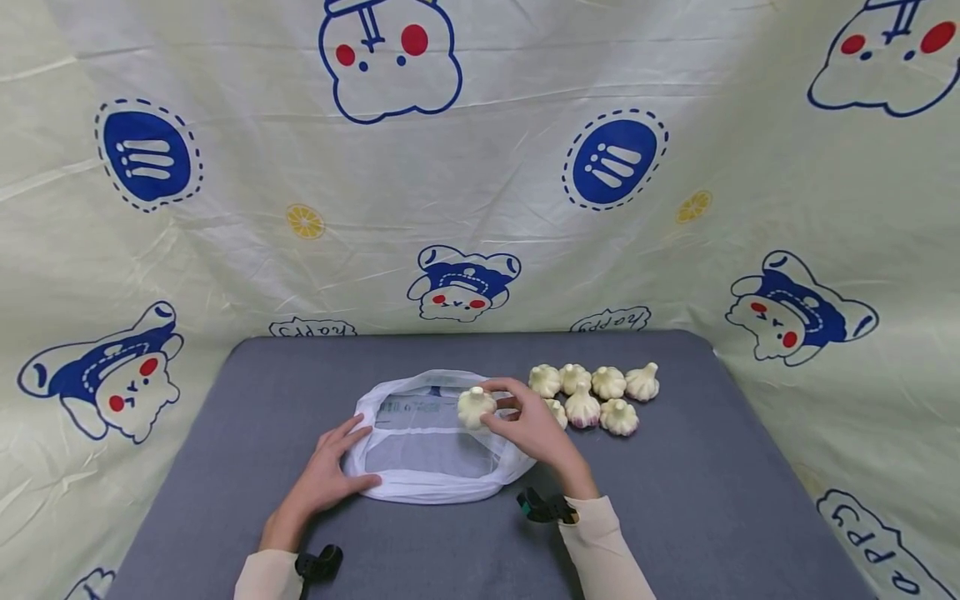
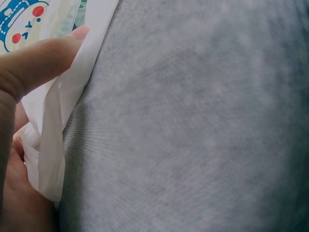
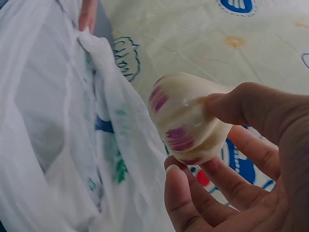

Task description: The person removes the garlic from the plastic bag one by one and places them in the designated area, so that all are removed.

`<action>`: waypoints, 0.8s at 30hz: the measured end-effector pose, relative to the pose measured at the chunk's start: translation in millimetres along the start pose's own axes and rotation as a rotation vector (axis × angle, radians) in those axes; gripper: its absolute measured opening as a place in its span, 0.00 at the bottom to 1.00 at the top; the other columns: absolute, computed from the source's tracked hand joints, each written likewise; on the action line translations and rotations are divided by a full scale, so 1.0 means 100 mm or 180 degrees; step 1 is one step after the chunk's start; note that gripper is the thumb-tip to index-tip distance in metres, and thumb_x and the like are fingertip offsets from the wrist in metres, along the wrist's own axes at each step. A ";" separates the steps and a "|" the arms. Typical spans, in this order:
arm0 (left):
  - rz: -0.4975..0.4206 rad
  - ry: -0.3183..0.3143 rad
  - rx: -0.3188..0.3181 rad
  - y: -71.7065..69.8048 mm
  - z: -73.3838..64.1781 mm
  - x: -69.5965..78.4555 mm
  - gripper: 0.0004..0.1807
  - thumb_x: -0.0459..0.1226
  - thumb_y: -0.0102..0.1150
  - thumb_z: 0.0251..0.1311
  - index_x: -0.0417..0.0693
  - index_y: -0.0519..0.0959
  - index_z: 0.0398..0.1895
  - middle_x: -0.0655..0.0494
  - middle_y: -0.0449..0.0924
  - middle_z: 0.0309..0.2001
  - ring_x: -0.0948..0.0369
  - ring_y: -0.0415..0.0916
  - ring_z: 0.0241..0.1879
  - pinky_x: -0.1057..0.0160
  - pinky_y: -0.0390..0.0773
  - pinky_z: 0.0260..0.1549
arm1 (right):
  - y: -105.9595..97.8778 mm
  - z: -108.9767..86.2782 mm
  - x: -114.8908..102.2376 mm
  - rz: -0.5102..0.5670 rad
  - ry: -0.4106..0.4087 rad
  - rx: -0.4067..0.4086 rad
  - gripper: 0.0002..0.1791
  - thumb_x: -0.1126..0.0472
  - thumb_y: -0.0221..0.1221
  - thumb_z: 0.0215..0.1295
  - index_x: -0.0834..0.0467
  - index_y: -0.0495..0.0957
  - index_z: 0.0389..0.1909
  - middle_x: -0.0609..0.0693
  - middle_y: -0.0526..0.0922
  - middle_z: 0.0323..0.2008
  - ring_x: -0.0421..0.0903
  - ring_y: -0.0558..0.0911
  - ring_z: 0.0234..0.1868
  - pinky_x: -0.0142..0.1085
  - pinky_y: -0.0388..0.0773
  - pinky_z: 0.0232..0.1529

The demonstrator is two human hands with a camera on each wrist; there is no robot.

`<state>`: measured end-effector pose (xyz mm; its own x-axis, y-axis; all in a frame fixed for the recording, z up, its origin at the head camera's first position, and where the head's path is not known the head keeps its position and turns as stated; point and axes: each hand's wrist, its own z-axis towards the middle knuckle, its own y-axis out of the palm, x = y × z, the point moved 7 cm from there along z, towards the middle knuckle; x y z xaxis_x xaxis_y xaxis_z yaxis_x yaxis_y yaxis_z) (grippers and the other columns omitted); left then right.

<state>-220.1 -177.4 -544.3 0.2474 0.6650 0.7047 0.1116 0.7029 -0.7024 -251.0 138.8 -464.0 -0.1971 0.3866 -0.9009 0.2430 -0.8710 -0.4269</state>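
A white plastic bag [image 1: 427, 490] lies on the table with its mouth spread wide, facing up. At its left side my left hand [image 1: 326, 473] holds the rim, thumb on one side of the plastic and fingers on the other, as the left wrist view shows at the bag's edge [image 2: 72, 92]. My right hand [image 1: 538, 427] pinches a garlic bulb [image 1: 476, 408] over the right part of the bag's mouth. Purple streaks mark the held bulb [image 3: 186, 118] in the right wrist view. Beside the right hand sit several more garlic bulbs [image 1: 582, 407], one partly hidden behind it.
Dark grey cloth covers the table [image 1: 712, 500]. Behind it and along both sides hangs a pale sheet [image 1: 510, 200] printed with cartoon figures. Black wrist bands [image 1: 321, 564] are worn on both arms.
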 end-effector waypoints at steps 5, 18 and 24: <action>-0.0030 0.0001 -0.0018 0.00 0.00 0.00 0.45 0.47 0.79 0.49 0.38 0.74 0.70 0.40 0.63 0.77 0.37 0.58 0.73 0.29 0.62 0.66 | -0.18 -0.10 -0.03 0.0027 -0.0052 0.0156 0.25 0.61 0.68 0.67 0.53 0.77 0.64 0.56 0.78 0.64 0.55 0.83 0.58 0.42 0.82 0.51; -0.0082 -0.0062 -0.0076 0.02 0.01 -0.02 0.45 0.47 0.79 0.50 0.38 0.73 0.70 0.40 0.61 0.78 0.36 0.56 0.76 0.29 0.60 0.68 | -0.59 -0.35 0.05 -0.0101 -0.0009 0.0527 0.27 0.61 0.68 0.67 0.58 0.75 0.66 0.58 0.77 0.66 0.59 0.82 0.60 0.37 0.81 0.49; -0.0090 -0.0035 -0.0057 0.02 0.01 -0.02 0.45 0.46 0.79 0.49 0.38 0.74 0.70 0.40 0.61 0.78 0.36 0.56 0.76 0.29 0.61 0.68 | -0.76 -0.44 0.08 -0.0126 0.0063 0.0658 0.25 0.61 0.67 0.68 0.57 0.76 0.65 0.59 0.76 0.66 0.60 0.82 0.60 0.35 0.81 0.49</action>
<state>-221.0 -177.1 -547.1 0.2333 0.6477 0.7253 0.1355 0.7169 -0.6839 -229.4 221.1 -441.9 -0.1835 0.4257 -0.8860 0.0350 -0.8979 -0.4387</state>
